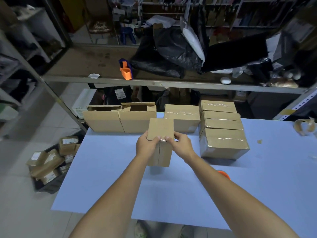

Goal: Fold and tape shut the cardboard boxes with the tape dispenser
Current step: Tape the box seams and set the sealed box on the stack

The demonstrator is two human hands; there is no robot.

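**Cardboard box** (160, 131), flaps closed, held upright over the middle of the blue bench (106, 177). The left grip (145, 146) and right grip (181, 145) each curl round its near upper edge, fingertips meeting at the seam. Far edge of the bench: two open boxes (120, 117), flaps raised, interiors dark and contents not discernible. To their right, four taped boxes (223, 145), closed. An orange tape dispenser (126, 70) stands on the shelf (85, 66) beyond.

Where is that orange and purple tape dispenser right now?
In the head view, the orange and purple tape dispenser sits on the shelf above the table, left of centre, beside the black plastic bags.
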